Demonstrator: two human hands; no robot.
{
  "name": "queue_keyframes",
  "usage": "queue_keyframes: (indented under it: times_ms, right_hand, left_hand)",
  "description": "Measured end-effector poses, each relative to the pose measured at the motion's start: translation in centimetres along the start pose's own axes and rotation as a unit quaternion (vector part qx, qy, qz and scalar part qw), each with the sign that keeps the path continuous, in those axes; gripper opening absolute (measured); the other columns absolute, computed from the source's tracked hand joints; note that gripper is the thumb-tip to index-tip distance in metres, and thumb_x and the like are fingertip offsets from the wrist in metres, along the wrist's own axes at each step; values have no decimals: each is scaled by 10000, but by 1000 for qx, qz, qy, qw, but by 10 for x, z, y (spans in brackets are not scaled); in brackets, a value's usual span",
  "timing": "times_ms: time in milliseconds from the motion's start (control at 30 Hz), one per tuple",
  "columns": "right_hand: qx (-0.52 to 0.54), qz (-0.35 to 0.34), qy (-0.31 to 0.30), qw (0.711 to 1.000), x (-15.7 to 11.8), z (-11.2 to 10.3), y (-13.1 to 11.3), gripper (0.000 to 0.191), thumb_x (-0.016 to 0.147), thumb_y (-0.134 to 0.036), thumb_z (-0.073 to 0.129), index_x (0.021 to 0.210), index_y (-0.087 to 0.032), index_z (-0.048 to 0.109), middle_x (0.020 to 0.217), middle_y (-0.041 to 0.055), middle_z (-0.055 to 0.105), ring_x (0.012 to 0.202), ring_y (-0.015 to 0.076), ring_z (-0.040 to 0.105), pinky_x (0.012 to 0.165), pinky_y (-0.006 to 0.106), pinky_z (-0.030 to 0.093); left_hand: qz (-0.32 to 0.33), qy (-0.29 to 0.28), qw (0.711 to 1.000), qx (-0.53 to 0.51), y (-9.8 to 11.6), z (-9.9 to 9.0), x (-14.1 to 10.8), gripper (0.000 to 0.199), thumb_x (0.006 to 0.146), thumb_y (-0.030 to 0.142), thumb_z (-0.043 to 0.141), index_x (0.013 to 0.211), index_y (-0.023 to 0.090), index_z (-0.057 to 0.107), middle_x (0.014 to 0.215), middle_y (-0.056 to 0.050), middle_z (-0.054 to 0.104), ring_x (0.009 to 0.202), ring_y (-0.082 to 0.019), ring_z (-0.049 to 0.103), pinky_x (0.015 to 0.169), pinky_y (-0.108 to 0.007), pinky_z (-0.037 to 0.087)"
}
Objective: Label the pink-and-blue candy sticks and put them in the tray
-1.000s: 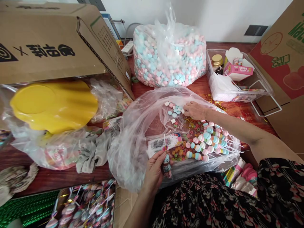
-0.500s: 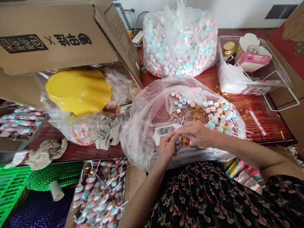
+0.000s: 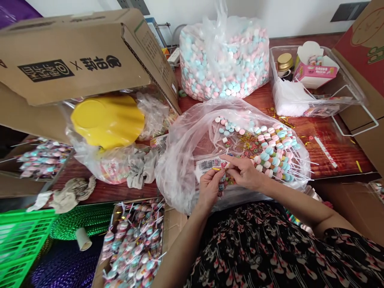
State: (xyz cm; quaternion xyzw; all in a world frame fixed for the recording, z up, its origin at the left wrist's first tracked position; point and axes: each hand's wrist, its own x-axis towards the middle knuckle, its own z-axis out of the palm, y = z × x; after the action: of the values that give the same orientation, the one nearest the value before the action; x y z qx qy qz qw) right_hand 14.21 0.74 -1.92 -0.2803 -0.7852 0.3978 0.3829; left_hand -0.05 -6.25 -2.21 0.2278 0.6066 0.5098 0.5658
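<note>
Above the near edge of the plastic sheet, my two hands meet at the neck of a small wrapped candy skewer (image 3: 221, 187). My left hand (image 3: 209, 187) is closed round that neck, and the printed wrapper hangs below its fingers. A gold twist tie (image 3: 215, 169) pokes out at the left fingertips. My right hand (image 3: 246, 173) is closed against the same spot, index finger reaching over and thumb beneath, at the tie. Close to the right hand lie stacked pink, blue and white candy skewers (image 3: 277, 150) on white sticks. A printed white packet (image 3: 207, 164) lies behind the left hand.
A clear bag of pastel candies (image 3: 223, 60) stands at the back. On the right is a clear plastic bin (image 3: 274, 86). A cardboard box (image 3: 90, 52) with a yellow bowl (image 3: 108, 120) is on the left. Wrapped skewers fill a lower box (image 3: 135, 244).
My right index finger has swung out from over the left fingertips and now points across the neck. The gold tie end shows more plainly. The view has shifted slightly.
</note>
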Motion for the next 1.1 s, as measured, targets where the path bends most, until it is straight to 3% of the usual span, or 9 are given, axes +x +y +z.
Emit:
queue_keyframes:
  times_ms: [67,200,433,567,700,767,867,1000,1100]
  right_hand:
    - [22,43,34,998,-9,7,1,397,825,-136,563,1218,-190,569,708,-43,637,599,98,551,607,216,436]
    - [151,157,86,972,-26,18,0,161,825,-275,649,920,-206,539,677,-58,554,578,88,492,549,208,400]
    - [252,212,51,943,-20,2,-6,200,785,-358,697,825,-173,633,705,-20,599,629,95,500,582,221,406]
    - [302,258,-29,917,-12,-12,-1,288,751,-421,723,725,-162,602,568,-59,498,505,62,383,498,209,299]
    - [360,272,-215,866,-5,-29,0,349,773,-495,678,757,-177,536,547,-73,459,461,68,365,465,217,279]
    - [296,190,-288,891,-2,-40,-6,272,833,-425,610,762,-178,521,584,-60,472,511,80,403,504,221,320]
    - [65,-64,-313,945,1,-54,-21,99,877,-201,492,805,-162,546,717,1,547,671,112,467,630,248,376]
    - [-171,-367,-258,877,-6,-58,-38,142,880,-84,453,836,-147,572,754,35,542,699,144,437,667,298,362]
    - [-211,-459,-198,840,-13,-57,-42,133,919,-128,490,861,-133,610,693,5,476,660,146,417,641,313,339]
  left_hand:
    - [13,0,999,35,1,-1,-1,421,715,561,745,865,173,682,583,36,587,424,-91,508,316,-164,314]
    - [66,-15,992,103,5,-5,-4,373,769,542,701,809,172,715,596,11,619,483,-98,530,394,-184,384]
    - [133,-83,977,145,10,-4,-1,307,804,476,682,764,176,733,763,-19,664,601,-106,578,463,-186,431]
    - [89,-104,981,139,15,-3,-2,331,773,493,711,767,163,721,686,-1,634,496,-87,546,377,-173,381]
    - [-50,-192,977,77,26,-5,-7,363,706,501,767,743,149,689,580,11,612,399,-103,525,279,-174,324]
    - [-100,-264,957,60,31,-7,-9,362,689,478,786,718,129,693,541,-2,615,360,-105,510,264,-182,337]
    - [-157,-342,924,66,34,-11,-9,349,666,435,805,685,99,710,495,-27,620,317,-102,488,251,-175,330]
    - [-232,-424,872,73,34,-14,-6,292,625,361,827,691,92,732,561,-55,676,336,-104,523,241,-147,272]
    - [-262,-487,827,98,35,-13,-2,246,644,325,821,718,100,751,536,-38,667,326,-91,507,258,-142,293]
